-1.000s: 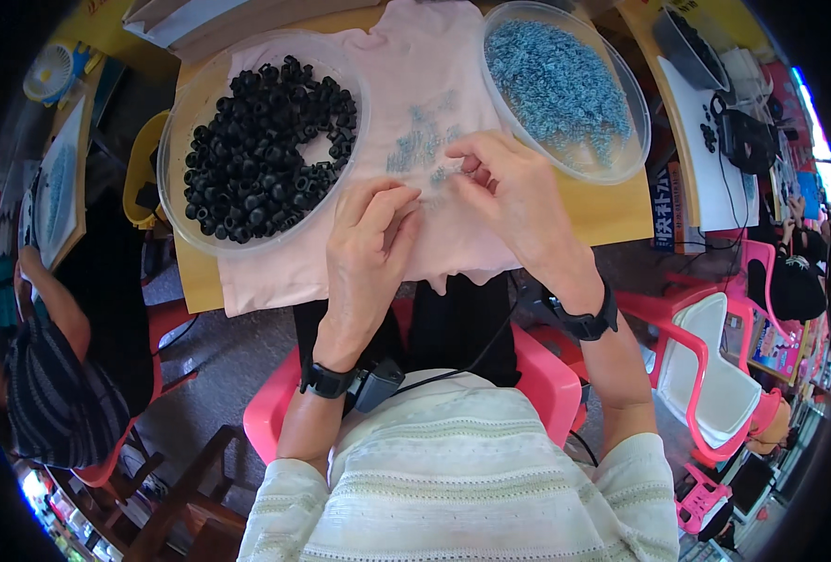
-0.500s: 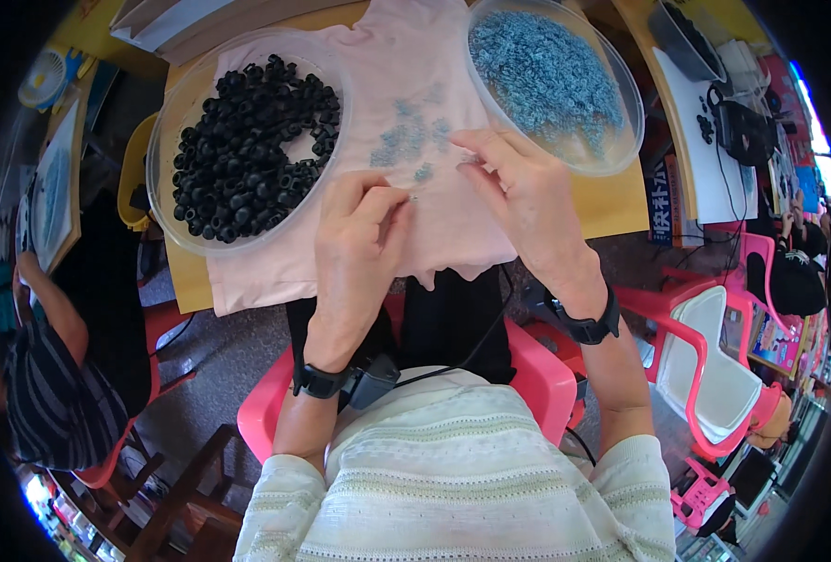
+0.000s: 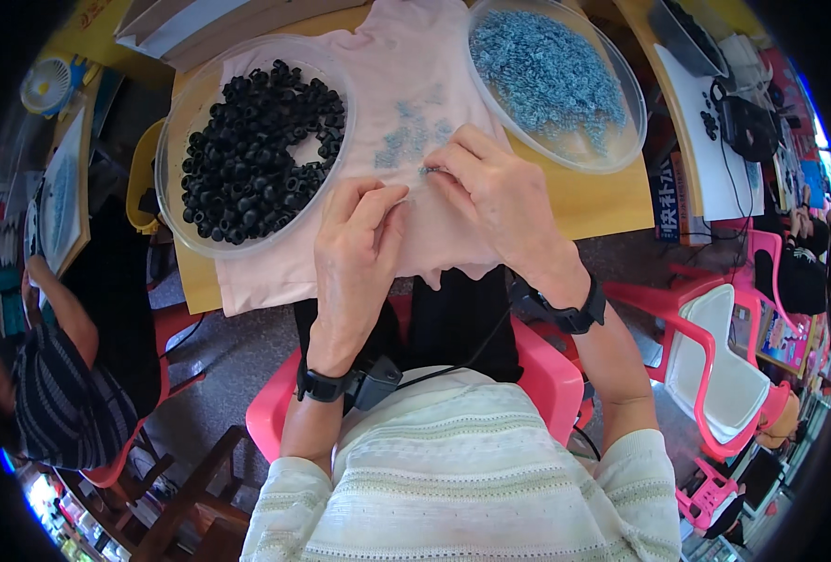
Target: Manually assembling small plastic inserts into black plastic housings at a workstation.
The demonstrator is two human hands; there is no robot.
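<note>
A pale pink cloth (image 3: 406,66) lies over the wooden table (image 3: 603,201). A small pile of blue-grey bits (image 3: 411,140) sits loose on it. My right hand (image 3: 500,201) pinches one small blue-grey piece (image 3: 425,170) between thumb and forefinger at the pile's near edge. My left hand (image 3: 355,248) rests beside it on the cloth, fingers curled together near the same spot; whether it holds anything is hidden. A clear bowl of black ring-shaped parts (image 3: 252,145) stands to the left, and a clear bowl of blue-grey pieces (image 3: 551,75) to the right.
I sit on a pink plastic chair (image 3: 547,365). Another pink and white chair (image 3: 715,356) stands to the right. A person in a striped top (image 3: 59,375) sits at the left. Books or boxes (image 3: 181,23) lie at the table's far edge.
The view has shifted slightly. Both hands have stayed close together on the cloth by the loose pile, the right fingers now pinching a piece at its near edge.
</note>
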